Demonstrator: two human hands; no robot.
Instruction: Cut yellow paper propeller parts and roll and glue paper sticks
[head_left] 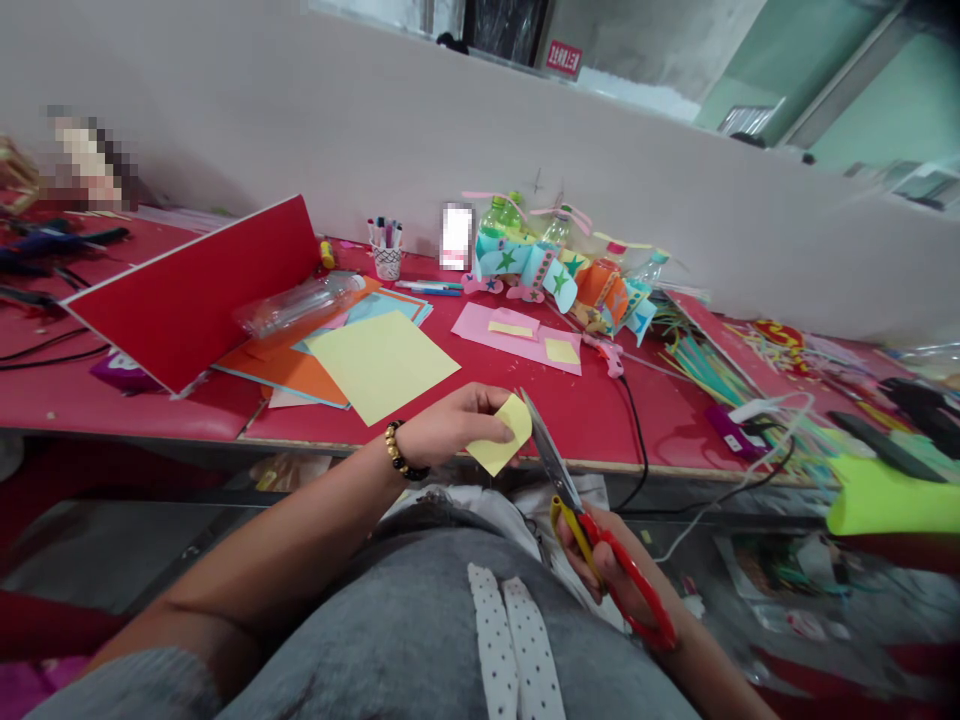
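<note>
My left hand (454,425) pinches a small piece of yellow paper (497,452) whose upper right edge looks rounded. Around the red handles of a pair of scissors (553,460) my right hand (611,565) is closed. The blades look nearly together, with their tips close beside the paper's right edge. A yellow strip or tube (574,535), its kind unclear, lies along the scissors by my right fingers. Beyond my left hand, a large yellow sheet (382,360) rests over orange paper (281,372) on the red table.
Pink paper (517,338) with small yellow pieces lies ahead. Behind it stand decorated plastic bottles (555,235), a cup of pens (387,262) and a phone (457,238). A red board (202,290) leans at left. A black cord (640,430) hangs over the table edge.
</note>
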